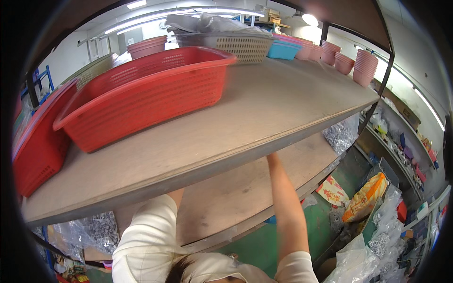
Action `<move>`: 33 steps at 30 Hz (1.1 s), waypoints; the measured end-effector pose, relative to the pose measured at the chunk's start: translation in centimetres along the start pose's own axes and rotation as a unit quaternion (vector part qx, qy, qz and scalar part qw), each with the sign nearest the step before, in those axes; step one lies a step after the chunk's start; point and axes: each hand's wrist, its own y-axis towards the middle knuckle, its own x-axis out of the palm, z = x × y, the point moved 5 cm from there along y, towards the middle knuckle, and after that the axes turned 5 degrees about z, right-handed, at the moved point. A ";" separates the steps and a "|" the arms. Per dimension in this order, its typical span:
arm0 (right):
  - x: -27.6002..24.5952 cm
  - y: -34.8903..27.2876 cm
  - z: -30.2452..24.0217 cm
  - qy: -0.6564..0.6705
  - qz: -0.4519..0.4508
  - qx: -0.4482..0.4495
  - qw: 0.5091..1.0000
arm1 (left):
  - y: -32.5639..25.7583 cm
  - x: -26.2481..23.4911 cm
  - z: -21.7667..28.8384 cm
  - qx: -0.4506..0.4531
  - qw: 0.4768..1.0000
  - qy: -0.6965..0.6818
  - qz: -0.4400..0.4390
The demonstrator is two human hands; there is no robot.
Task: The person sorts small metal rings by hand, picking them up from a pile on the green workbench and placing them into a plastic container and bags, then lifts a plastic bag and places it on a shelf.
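Note:
Both my arms reach under the upper shelf board, over the lower shelf board. My left arm, in a white sleeve, passes beneath the board's edge at the wrist side, and the left hand is hidden. The bare right forearm goes under the same edge farther right, hiding that hand too. What either hand touches or holds cannot be seen. On the upper board, above and left of my arms, a red perforated basket sits with its visible inside bare.
Another red basket leans at the left end. Behind stand a grey basket with plastic, a blue basket and stacked pink bowls. Clear bags of small grey parts lie on the lower shelf. A yellow-orange sack occupies the right floor.

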 end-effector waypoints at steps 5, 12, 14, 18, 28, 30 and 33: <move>2.2 -0.5 5.6 -0.025 -0.039 0.061 0.997 | 4.7 -1.9 -2.5 0.021 0.990 0.111 0.081; 3.5 -0.4 6.1 -0.010 -0.098 0.094 0.991 | 7.5 -0.7 -2.3 0.072 0.951 0.274 0.126; 2.2 -2.0 4.7 0.031 -0.133 0.101 0.985 | 7.9 1.6 -1.4 0.136 0.926 0.325 0.136; -7.2 -14.3 1.1 0.066 -0.113 0.191 0.973 | 4.0 9.0 -2.2 0.343 0.907 0.234 0.077; -28.2 -60.2 -17.6 -0.495 0.676 0.127 0.531 | -41.1 22.0 -13.2 0.038 0.764 0.108 -0.635; -28.1 -67.5 -20.1 -0.586 0.719 0.203 0.313 | -51.0 21.6 -15.7 -0.009 0.639 0.119 -0.760; -31.6 -77.1 -19.9 -0.453 0.808 0.303 0.225 | -64.1 18.2 -22.1 -0.055 0.463 0.142 -0.873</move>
